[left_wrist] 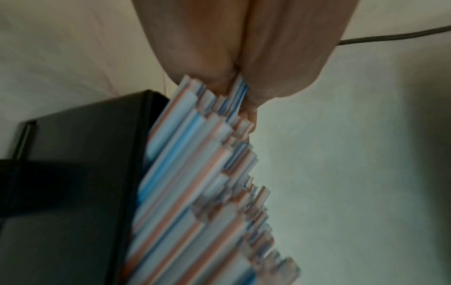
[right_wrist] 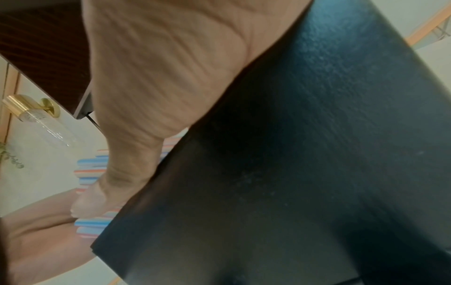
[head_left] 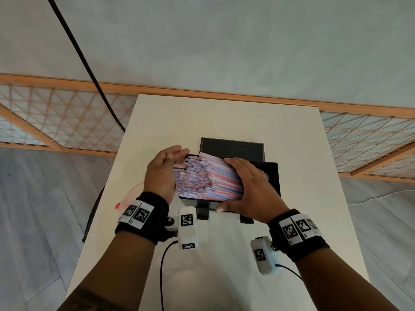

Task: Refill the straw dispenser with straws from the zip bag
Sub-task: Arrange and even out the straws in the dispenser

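Observation:
A thick bundle of red, white and blue striped straws [head_left: 208, 178] lies across the black straw dispenser [head_left: 272, 176] on the white table, with its left ends jutting past the box. The dispenser's lid [head_left: 233, 148] stands open behind. My left hand [head_left: 161, 171] presses its flat palm and straight fingers against those uneven straw ends [left_wrist: 190, 183], beside the dispenser wall [left_wrist: 73, 173]. My right hand [head_left: 249, 187] lies over the bundle's right part, thumb down at the front wall. In the right wrist view its palm [right_wrist: 158, 67] meets the dispenser edge [right_wrist: 305, 154]. The clear zip bag [head_left: 130, 194] with a red zipper lies under my left wrist.
The white table [head_left: 224, 120] is narrow, with its left and right edges close to the dispenser. A black cable [head_left: 85, 63] hangs down past the table's far left corner. A wooden lattice railing [head_left: 56, 113] runs behind. A dark object [head_left: 94, 209] stands at the table's left edge.

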The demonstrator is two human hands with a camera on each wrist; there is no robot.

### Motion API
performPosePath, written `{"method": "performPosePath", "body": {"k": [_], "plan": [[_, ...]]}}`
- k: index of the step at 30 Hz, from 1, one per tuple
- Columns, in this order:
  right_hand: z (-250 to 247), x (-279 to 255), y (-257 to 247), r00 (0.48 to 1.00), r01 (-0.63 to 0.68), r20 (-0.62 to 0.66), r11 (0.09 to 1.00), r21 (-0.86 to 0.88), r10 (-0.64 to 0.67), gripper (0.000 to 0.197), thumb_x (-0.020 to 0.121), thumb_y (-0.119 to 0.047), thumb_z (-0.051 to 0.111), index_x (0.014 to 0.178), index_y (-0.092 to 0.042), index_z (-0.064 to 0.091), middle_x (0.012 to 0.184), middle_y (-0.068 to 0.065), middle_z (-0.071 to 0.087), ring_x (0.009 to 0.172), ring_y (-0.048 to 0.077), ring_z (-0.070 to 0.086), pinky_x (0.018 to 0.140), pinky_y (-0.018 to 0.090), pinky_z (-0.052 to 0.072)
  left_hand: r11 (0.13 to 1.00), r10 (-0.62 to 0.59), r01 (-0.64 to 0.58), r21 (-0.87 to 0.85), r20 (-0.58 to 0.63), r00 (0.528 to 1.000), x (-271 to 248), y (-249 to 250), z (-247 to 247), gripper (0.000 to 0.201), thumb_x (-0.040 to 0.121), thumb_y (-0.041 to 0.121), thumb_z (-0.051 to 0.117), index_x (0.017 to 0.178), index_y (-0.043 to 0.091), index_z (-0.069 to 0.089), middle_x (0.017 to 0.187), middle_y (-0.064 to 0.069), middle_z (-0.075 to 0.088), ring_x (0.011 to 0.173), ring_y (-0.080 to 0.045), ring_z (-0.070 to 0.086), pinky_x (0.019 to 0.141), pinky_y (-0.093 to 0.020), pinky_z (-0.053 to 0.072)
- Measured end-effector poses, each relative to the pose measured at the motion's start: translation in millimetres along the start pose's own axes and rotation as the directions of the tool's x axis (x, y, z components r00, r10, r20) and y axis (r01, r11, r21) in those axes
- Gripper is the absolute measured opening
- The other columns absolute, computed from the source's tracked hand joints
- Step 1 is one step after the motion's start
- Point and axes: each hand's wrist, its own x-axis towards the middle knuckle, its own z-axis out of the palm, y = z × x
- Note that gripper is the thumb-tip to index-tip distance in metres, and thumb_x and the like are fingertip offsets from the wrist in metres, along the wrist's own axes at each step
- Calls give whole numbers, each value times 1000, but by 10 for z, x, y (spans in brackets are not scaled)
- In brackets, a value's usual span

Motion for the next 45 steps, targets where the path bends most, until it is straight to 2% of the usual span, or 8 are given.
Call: {"method": "performPosePath", "body": {"k": [4, 9, 13, 19, 26, 32, 36, 45], "plan": [[-8, 12, -6, 1000, 1, -8, 1000, 9, -1, 118, 59, -82, 75, 154, -26, 34, 153, -7, 42, 141, 12, 39, 120, 40, 28, 957, 181, -193, 216, 77, 981, -34, 70, 72, 33, 105, 7, 37, 128, 9, 61, 123, -7, 70, 118, -14, 65, 109, -33, 47], [-13, 12, -21, 1000, 12, -18, 1000, 23, -12, 116, 59, -83, 74, 152, -26, 35, 150, -7, 44, 138, 11, 42, 117, 37, 28, 932, 180, -215, 292, 143, 973, -71, 172, 116, 38, 105, 6, 35, 138, 10, 55, 134, -5, 63, 125, -13, 59, 107, -23, 44], [-14, 12, -13, 1000, 5, -4, 1000, 14, -5, 118, 58, -85, 72, 153, -27, 34, 151, -8, 43, 139, 12, 41, 120, 43, 32, 708, 190, -277, 650, 202, 961, -54, 121, 157, 42, 106, 17, 34, 147, 19, 43, 151, 2, 47, 138, -15, 43, 105, -16, 29], [-20, 19, -15, 1000, 3, 14, 1000, 13, -4, 117, 59, -84, 73, 153, -27, 33, 152, -8, 43, 138, 12, 42, 119, 47, 34, 874, 73, -146, 463, 172, 982, -12, -28, 71, 37, 106, 30, 35, 137, 26, 54, 130, -3, 65, 115, -21, 64, 103, -42, 50], [-24, 22, -24, 1000, -3, 29, 1000, 8, 3, 120, 57, -87, 71, 153, -26, 33, 152, -8, 42, 138, 13, 42, 119, 47, 34, 907, 33, -136, 400, 254, 967, -47, 74, 125, 41, 104, 47, 31, 130, 32, 58, 123, 1, 68, 111, -17, 66, 103, -41, 50], [-41, 32, -25, 998, -33, 47, 999, 9, 32, 122, 53, -88, 71, 152, -27, 35, 150, -6, 44, 138, 13, 39, 118, 42, 30, 783, 281, -277, 557, 82, 956, -179, -32, 238, 39, 106, 33, 34, 126, 18, 64, 126, 2, 67, 120, -16, 60, 105, -25, 42], [-33, 66, -53, 994, -60, 94, 998, -7, 60, 128, 50, -92, 66, 153, -24, 32, 148, -5, 43, 137, 14, 37, 119, 44, 28, 790, 334, -327, 518, 82, 939, -232, -90, 243, 42, 106, 35, 33, 136, 18, 57, 119, 7, 71, 117, -14, 62, 107, -34, 46], [-126, 134, -117, 975, -124, 185, 992, -23, 126, 123, 50, -84, 78, 150, -28, 34, 145, -9, 50, 133, 14, 47, 117, 46, 30, 843, 344, -358, 402, 109, 933, -220, -139, 174, 44, 104, 42, 34, 111, 21, 72, 120, 11, 70, 118, -6, 62, 105, -36, 49]]}}
